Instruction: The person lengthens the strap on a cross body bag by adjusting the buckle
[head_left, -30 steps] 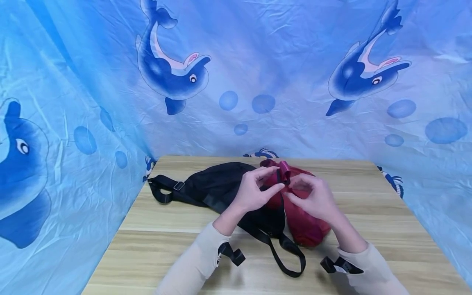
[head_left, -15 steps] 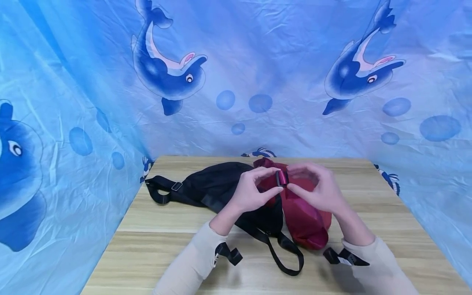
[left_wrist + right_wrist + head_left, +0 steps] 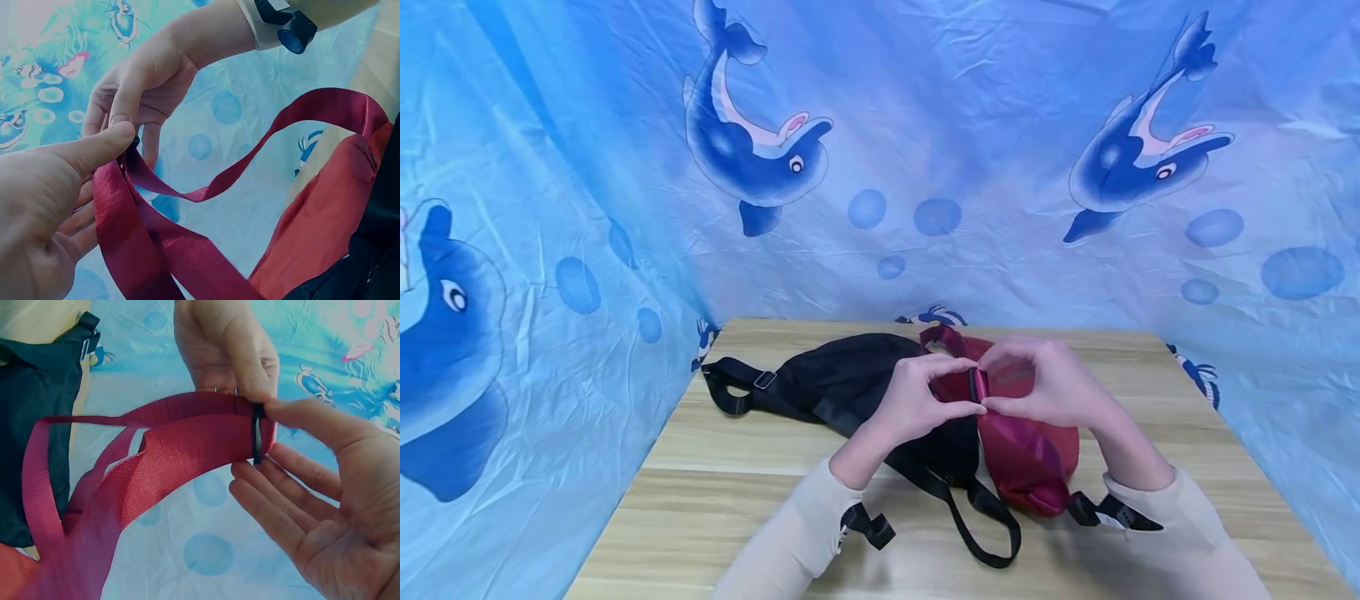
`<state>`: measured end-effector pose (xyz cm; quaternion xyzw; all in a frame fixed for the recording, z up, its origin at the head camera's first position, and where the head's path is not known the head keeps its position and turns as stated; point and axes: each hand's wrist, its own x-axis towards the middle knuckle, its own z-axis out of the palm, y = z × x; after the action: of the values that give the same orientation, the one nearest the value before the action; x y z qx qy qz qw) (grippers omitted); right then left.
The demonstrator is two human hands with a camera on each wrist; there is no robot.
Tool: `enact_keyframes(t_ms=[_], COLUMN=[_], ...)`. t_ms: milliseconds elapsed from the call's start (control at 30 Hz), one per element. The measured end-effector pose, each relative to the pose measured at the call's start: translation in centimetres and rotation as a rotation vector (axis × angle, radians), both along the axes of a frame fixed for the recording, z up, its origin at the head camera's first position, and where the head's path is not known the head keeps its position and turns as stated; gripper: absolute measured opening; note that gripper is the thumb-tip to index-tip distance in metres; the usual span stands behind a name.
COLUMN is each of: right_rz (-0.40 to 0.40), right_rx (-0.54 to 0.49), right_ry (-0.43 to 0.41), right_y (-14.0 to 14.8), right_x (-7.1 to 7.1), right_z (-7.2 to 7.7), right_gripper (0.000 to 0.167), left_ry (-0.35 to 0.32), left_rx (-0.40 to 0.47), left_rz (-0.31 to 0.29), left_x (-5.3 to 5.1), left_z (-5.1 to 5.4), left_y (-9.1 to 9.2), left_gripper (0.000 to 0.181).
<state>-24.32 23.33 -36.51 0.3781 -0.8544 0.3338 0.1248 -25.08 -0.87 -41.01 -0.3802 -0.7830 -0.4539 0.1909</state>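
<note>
Both hands meet over a dark red bag (image 3: pixel 1026 458) at a black slider buckle (image 3: pixel 976 385). My left hand (image 3: pixel 913 398) pinches the buckle's near and far ends between thumb and fingers. From the other side, my right hand (image 3: pixel 1048 387) grips it the same way, fingertips close to the left ones. A dark red strap (image 3: pixel 187 456) passes through the buckle (image 3: pixel 257 432) and folds over its bar in the right wrist view. The strap (image 3: pixel 125 231) hangs down in loops towards the bag in the left wrist view.
A black bag (image 3: pixel 857 367) lies to the left, partly against the red one. Its strap loop (image 3: pixel 1000 558) reaches towards the front, another strap (image 3: pixel 727 387) to the left. The wooden table (image 3: pixel 700 492) is bordered by a blue dolphin-print curtain (image 3: pixel 880 142).
The strap end that stood up above the buckle now lies flat across it. My right hand has moved up to the buckle's ends, and both hands have come slightly nearer the body.
</note>
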Motion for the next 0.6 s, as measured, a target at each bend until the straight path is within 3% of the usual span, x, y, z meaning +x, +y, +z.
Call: enact_keyframes(t_ms=[100,200,333,467,600], right_rz=[0.037,0.108,0.259,0.262,0.217], right_rx=[-0.066,-0.236,-0.460,-0.526,-0.694], right_ry=[0.004,-0.028,-0.076,-0.040,-0.014], right_y=[0.1,0.5,0.3,-0.8,-1.4], right_x=[-0.2,-0.6,-1.2,-1.5,-1.3], right_z=[-0.3,-0.8,-1.7,-2.3,-2.3], right_gripper=[0.041,0.043,0.052,0.057,0.048], left_ry=[-0.015,-0.023,-0.072,-0.136,-0.142], left_rx=[-0.003,0.000,0.046,0.109,0.111], left_rz=[0.000,0.003,-0.001,-0.020,0.002], left_x=[0.1,0.0,-0.2,-0.2,-0.4], left_z=[0.1,0.1,-0.1,-0.3,-0.7], left_y=[0.0,0.2,0.3,0.5,0.8], left_gripper=[0.050,0.048,0.048,0.048,0.047])
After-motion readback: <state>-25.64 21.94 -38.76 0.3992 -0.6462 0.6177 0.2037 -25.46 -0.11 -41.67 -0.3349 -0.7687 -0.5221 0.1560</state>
